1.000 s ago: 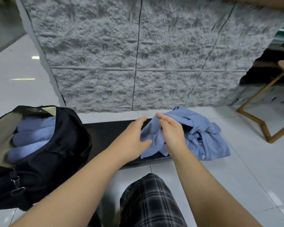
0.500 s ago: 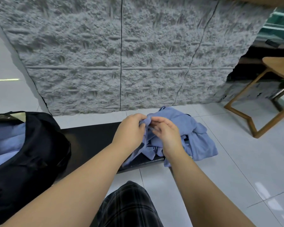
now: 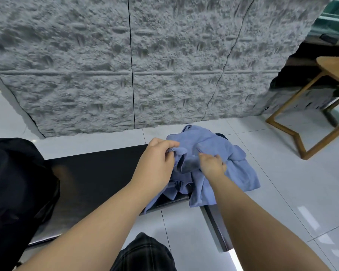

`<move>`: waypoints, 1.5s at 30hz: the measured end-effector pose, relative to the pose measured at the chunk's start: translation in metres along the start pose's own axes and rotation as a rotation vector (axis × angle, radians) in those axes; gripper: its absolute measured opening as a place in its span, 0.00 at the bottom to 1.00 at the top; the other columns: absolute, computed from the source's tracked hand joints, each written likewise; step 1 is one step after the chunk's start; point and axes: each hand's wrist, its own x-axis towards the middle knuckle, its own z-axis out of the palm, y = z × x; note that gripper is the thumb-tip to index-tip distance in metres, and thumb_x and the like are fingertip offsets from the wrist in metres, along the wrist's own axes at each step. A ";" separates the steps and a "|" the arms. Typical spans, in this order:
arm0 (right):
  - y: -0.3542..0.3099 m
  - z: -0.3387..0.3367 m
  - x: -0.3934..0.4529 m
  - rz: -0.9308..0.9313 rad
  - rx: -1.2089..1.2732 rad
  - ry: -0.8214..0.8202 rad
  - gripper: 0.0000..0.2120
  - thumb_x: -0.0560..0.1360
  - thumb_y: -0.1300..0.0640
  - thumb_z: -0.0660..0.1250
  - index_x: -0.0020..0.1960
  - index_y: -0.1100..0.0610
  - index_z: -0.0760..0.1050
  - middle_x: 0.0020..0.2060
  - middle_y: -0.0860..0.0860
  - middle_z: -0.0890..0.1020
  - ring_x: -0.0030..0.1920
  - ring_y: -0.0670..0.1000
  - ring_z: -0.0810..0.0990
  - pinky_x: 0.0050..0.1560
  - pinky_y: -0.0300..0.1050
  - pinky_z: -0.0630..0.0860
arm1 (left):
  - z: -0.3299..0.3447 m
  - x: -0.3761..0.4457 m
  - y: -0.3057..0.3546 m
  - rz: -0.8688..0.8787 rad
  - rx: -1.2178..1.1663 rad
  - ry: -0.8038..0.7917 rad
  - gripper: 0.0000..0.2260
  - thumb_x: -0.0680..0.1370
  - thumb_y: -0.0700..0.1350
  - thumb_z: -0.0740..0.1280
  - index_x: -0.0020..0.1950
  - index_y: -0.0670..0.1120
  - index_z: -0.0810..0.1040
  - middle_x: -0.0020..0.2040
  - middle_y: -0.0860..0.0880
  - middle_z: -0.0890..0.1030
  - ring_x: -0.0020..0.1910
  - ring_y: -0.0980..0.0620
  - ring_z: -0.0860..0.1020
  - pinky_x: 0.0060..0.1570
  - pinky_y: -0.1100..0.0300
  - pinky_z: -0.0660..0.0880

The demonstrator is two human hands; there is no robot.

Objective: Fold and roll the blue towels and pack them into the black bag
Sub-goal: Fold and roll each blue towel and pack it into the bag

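A crumpled heap of blue towels [image 3: 241, 173] lies on the right end of a low black slab [image 3: 98, 173] on the floor. My left hand [image 3: 157, 163] pinches an edge of the top towel near the heap's upper left. My right hand [image 3: 212, 165] grips the same cloth a little to the right, fingers curled into the fabric. The black bag [image 3: 14, 188] sits at the left edge of view; its opening and contents are out of sight.
A rough grey stone-textured wall [image 3: 145, 65] rises just behind the slab. A wooden table [image 3: 321, 106] with angled legs stands at the right. Glossy white floor tiles surround everything. My plaid-clad knee [image 3: 145, 253] is at the bottom.
The view swung right, so the bag's open top with rolled towels left the frame. Both hands closed on the top towel and lifted its edge.
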 end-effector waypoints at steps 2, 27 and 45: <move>0.002 0.000 0.007 0.021 -0.022 -0.029 0.22 0.81 0.50 0.52 0.71 0.58 0.66 0.73 0.57 0.62 0.74 0.55 0.54 0.72 0.47 0.46 | 0.005 0.003 -0.003 -0.009 -0.013 -0.026 0.14 0.80 0.39 0.59 0.63 0.49 0.75 0.52 0.55 0.69 0.43 0.64 0.72 0.42 0.81 0.63; -0.086 -0.077 -0.142 -0.608 0.482 0.382 0.25 0.82 0.62 0.51 0.77 0.55 0.51 0.77 0.45 0.48 0.70 0.35 0.48 0.47 0.11 0.51 | -0.015 -0.025 0.046 -0.067 -0.090 -0.235 0.23 0.78 0.45 0.63 0.72 0.55 0.63 0.68 0.56 0.69 0.65 0.55 0.71 0.55 0.62 0.71; -0.169 -0.129 -0.300 -0.904 0.526 0.205 0.21 0.78 0.66 0.57 0.69 0.53 0.69 0.50 0.51 0.76 0.37 0.39 0.76 0.36 0.32 0.71 | -0.120 -0.081 0.114 0.128 -0.046 0.247 0.04 0.78 0.46 0.65 0.48 0.49 0.70 0.46 0.50 0.73 0.38 0.59 0.72 0.34 0.66 0.66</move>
